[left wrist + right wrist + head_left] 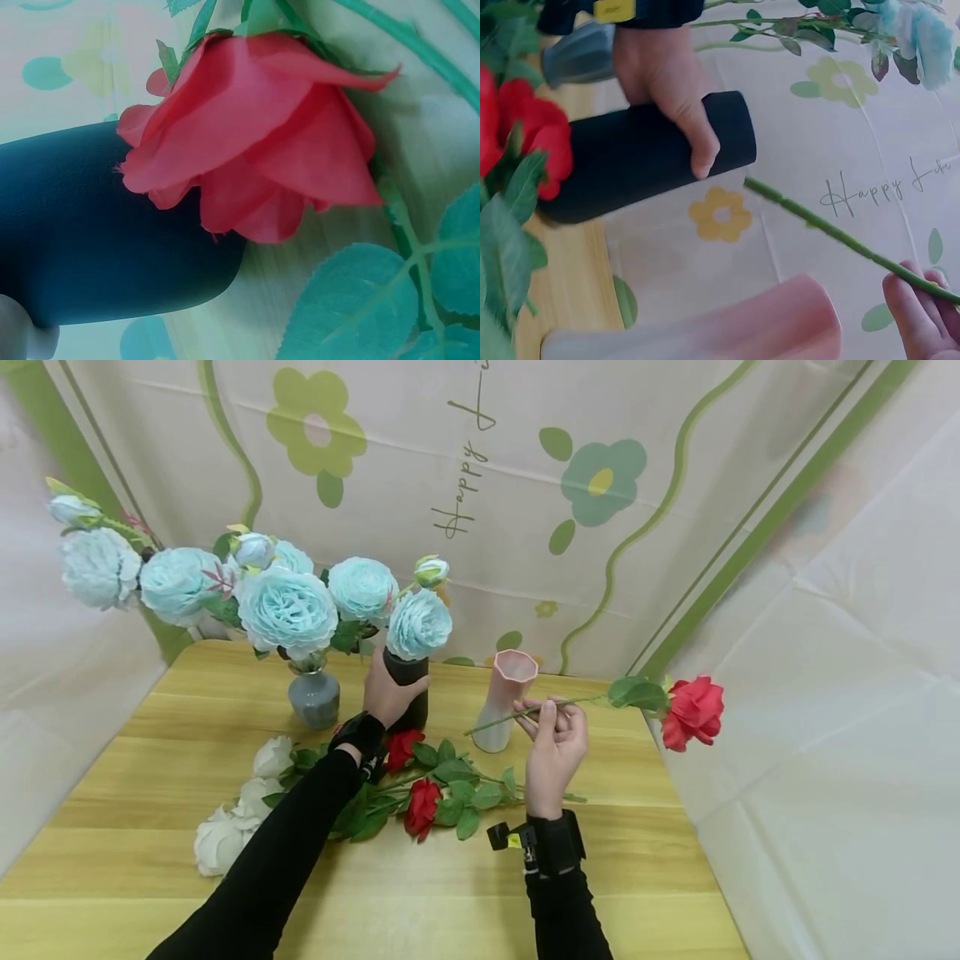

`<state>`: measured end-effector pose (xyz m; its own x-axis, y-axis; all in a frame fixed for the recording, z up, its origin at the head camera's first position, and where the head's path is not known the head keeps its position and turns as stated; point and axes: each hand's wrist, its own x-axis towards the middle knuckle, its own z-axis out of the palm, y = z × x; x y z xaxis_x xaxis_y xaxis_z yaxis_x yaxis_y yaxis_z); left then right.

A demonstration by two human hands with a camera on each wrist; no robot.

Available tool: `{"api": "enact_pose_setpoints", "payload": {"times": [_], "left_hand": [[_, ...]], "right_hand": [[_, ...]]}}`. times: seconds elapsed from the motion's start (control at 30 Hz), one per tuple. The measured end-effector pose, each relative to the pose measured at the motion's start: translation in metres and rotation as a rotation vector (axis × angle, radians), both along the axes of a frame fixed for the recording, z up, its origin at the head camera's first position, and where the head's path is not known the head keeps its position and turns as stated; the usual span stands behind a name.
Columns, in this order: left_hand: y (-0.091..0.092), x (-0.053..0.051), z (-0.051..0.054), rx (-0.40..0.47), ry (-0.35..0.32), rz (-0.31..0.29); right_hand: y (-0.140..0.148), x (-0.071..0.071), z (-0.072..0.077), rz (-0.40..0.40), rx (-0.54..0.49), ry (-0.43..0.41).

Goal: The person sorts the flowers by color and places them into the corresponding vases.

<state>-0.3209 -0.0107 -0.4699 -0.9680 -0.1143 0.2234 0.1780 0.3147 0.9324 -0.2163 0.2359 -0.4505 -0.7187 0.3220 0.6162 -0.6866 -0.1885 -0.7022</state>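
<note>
**First:** Your pale wood-grain bench (pixel 420 902) fills the foreground. What lies nearest you?

**Second:** White full-petalled roses (pixel 219 843) lie to your left; just beyond, loose red roses with green leaves (pixel 422 810) spread across the middle.

**First:** What are you holding?

**Second:** Your right hand (pixel 557 752) pinches the thin green stem (pixel 838 235) of a single red ruffled rose (pixel 693 714) between thumb and fingers. Your left hand (pixel 386 693) grips a matt black cylindrical vase (pixel 416 714) around its upper part, and that vase stands upright.

**First:** How does your rose lie to that vase?

**Second:** Crosswise: bloom out to your right, bare stem end slanting down to your left, towards the black vase. Your right wrist view shows that end near the mouth, on its right side, apart from it. I'd judge this gap and slant matter most. Your left hand is nearer the black mouth; your right is nearer the pink-and-white faceted vase (pixel 504 693), which the stem crosses in front of.

**First:** And farther off?

**Second:** Left of your left hand stands a rounded grey-blue vase (pixel 314 700) below big pale-blue ruffled flowers (pixel 288 610); one bloom hides the black mouth from your head view. Behind hangs a white cloth backdrop (pixel 420 427) with printed flowers.
</note>
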Motion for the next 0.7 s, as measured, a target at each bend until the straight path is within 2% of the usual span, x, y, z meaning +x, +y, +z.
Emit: {"api": "enact_pose_setpoints", "payload": {"times": [0.07, 0.1, 0.2, 0.23, 0.3, 0.33, 0.4, 0.43, 0.47, 0.5, 0.53, 0.63, 0.7], "left_hand": [[0.0, -0.001, -0.001, 0.002, 0.009, -0.001], [0.0, -0.001, -0.001, 0.004, 0.013, 0.001], [0.0, -0.002, -0.003, 0.008, 0.02, 0.003], [0.0, -0.002, -0.002, 0.009, 0.019, 0.003], [0.0, -0.002, -0.002, 0.008, 0.017, 0.004], [0.0, -0.001, -0.001, 0.01, 0.017, 0.003], [0.0, -0.001, 0.0, 0.009, 0.014, -0.001], [0.0, 0.0, 0.0, 0.009, 0.014, 0.0], [0.0, -0.001, 0.0, 0.009, 0.015, 0.001], [0.0, -0.001, 0.0, 0.011, 0.016, 0.002], [0.0, -0.001, 0.0, 0.013, 0.016, 0.001], [0.0, -0.001, -0.001, 0.008, 0.022, 0.001], [0.0, -0.001, -0.001, 0.009, 0.027, -0.002]], "right_hand": [[-0.004, -0.006, 0.003, 0.012, -0.027, -0.011], [-0.001, -0.019, -0.009, 0.033, -0.048, 0.007], [-0.013, -0.019, 0.005, 0.008, -0.079, -0.044], [-0.013, -0.028, -0.002, -0.002, -0.091, -0.057], [-0.001, -0.062, -0.041, -0.011, -0.077, -0.027], [-0.009, -0.051, -0.023, -0.043, -0.069, -0.057], [-0.014, -0.052, -0.015, -0.04, -0.089, -0.056], [-0.008, -0.066, -0.032, -0.026, -0.096, -0.04], [-0.011, -0.069, -0.029, -0.017, -0.108, -0.035], [-0.015, -0.068, -0.023, -0.002, -0.132, -0.036], [-0.023, -0.058, -0.002, -0.006, -0.142, -0.068], [-0.018, -0.087, -0.026, 0.032, -0.139, -0.059], [-0.024, -0.085, -0.016, 0.013, -0.093, -0.057]]}}
